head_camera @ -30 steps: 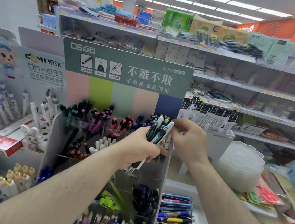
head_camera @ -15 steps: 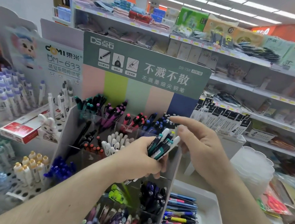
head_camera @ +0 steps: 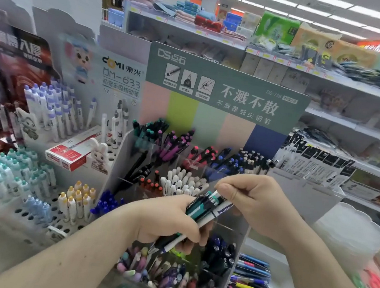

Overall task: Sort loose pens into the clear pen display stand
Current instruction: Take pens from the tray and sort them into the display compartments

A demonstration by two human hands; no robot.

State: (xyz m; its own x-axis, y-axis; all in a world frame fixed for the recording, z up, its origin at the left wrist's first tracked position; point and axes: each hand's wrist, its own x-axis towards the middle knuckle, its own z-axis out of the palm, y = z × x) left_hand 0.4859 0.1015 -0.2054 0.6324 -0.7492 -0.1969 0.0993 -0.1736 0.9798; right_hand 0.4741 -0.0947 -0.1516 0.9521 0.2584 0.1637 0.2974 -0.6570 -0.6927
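A: Blur softens both edges of the view; the print on the green header card (head_camera: 226, 86) is only partly legible. Which parts are hidden?

B: The lower ends of the pens (head_camera: 202, 210) vanish inside the left hand (head_camera: 170, 222), and the stand's bottom edge is cut off by the frame. The wrists cover the middle compartments.

A: Describe the surroundings.

B: Shop aisle. Shelves (head_camera: 334, 72) of packaged goods run behind, under ceiling strip lights. A white pegboard rack (head_camera: 34, 211) of capped pens stands to the left; a white tray (head_camera: 282, 282) of flat-lying pens sits just right of the stand.

A: State of the pens and hands?

B: The bundle is teal, black and white, tilted up to the right, directly above the clear pen stand (head_camera: 234, 222), whose compartments hold pens sorted by colour. The left hand's fingers are curled tight around the bundle. The right hand (head_camera: 255, 203) pinches the upper tips with thumb and curled fingers.
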